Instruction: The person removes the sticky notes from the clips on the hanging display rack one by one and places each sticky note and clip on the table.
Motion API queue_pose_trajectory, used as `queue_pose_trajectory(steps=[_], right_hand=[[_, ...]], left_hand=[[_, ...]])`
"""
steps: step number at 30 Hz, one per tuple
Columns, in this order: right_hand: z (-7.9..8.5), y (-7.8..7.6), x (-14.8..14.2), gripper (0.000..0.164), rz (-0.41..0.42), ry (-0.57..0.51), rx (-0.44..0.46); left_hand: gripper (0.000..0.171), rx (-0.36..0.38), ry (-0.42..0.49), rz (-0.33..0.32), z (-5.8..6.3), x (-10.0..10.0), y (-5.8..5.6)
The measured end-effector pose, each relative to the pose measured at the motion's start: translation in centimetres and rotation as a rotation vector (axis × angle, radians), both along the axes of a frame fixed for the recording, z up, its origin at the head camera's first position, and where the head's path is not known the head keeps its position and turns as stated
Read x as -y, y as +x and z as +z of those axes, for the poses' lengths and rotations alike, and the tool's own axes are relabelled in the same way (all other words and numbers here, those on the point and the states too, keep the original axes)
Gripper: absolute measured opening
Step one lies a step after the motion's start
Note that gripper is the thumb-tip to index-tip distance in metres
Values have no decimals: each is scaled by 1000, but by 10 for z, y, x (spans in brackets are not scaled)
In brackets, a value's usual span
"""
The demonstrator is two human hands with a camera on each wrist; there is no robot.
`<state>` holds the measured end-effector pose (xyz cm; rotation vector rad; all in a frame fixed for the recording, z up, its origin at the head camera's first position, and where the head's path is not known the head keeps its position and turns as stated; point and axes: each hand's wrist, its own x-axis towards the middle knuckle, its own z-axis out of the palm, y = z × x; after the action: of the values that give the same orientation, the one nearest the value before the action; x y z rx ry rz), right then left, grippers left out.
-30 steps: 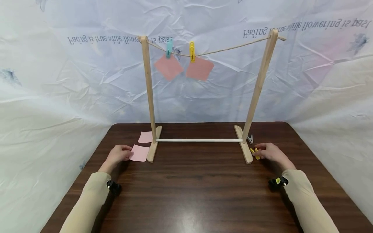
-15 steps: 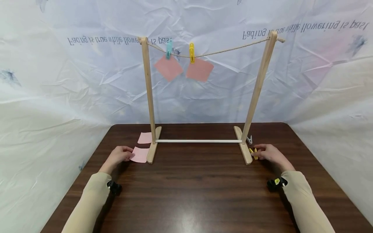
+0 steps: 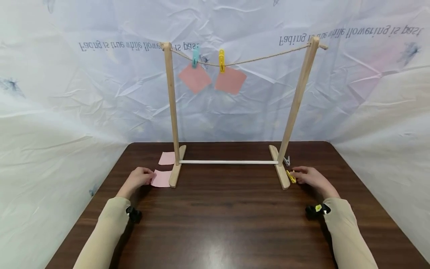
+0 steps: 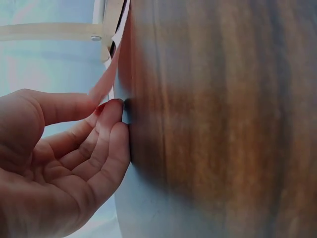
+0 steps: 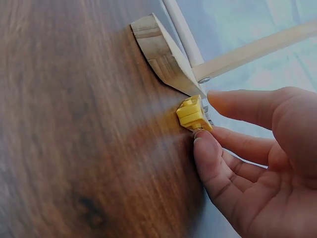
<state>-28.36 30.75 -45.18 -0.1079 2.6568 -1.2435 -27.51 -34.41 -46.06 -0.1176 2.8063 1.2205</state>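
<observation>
Pinching pink paper (image 3: 161,179) in my remote left hand (image 3: 138,177), yellow clip (image 3: 290,177) in the right hand (image 3: 311,176), beside the rack (image 3: 229,162), I read "Fading is true while flowering is past" flipped on the backdrop (image 3: 235,119).

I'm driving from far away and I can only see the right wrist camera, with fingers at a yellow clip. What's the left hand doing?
Observer: The left hand pinches the edge of a pink paper.
Operator: Ooh! Is there another paper lying near it?
Observer: Yes, a second pink paper lies just behind that one, farther from the person.
Operator: And is anything hanging up high?
Observer: Two pink sheets hang from the rope: the left sheet by a blue-green clip, the right sheet by another yellow clip.
</observation>
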Motion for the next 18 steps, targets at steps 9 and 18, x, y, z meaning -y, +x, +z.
queue_pose_trajectory(steps=[9, 18], right_hand=[[-2, 2, -1, 62, -20, -12, -7], [-1, 8, 2, 63, -21, -41, 6]], left_hand=[[25, 10, -22, -46, 0, -1, -2], [29, 50, 20, -141, 5, 5, -5]])
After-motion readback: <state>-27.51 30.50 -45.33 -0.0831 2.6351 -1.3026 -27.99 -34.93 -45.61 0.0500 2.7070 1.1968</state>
